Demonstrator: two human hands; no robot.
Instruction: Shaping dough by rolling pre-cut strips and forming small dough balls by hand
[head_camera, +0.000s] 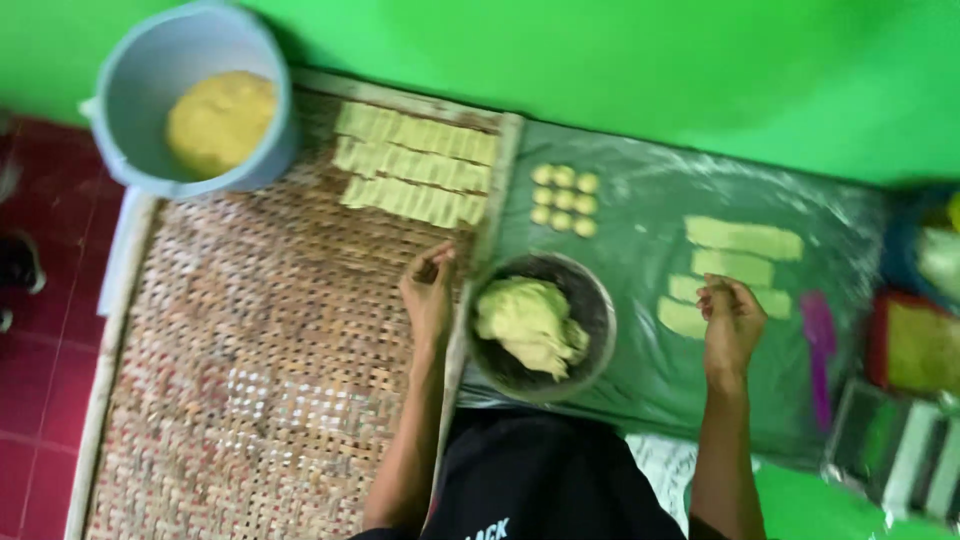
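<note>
Dough strips (742, 238), soft, pale and thin, laid on floured green mat (640, 220), right of dark bowl (596, 312). Judged light, tear-prone; best lifted from beneath. Left hand (428, 292) pinched over woven tray (250, 380); right hand (732, 318) curled above nearest strip, grasp unclear.

A bright green wall (620, 60) fills the top of the view. At the left edge the floor (50, 330) is made of dark red tiles with thin pale joints. On the floor lies a big woven bamboo tray (250, 400) with a pale wooden frame, and beside it, to the right, a dark green sheet (650, 380) is spread and dusted with white flour. A grey-blue bucket (140, 100) stands at the upper left corner of the tray. At the far right the picture is blurred, but a red container (912, 345) and a striped box (900, 450) can be seen. The light is soft and even, without hard shadows.
</note>
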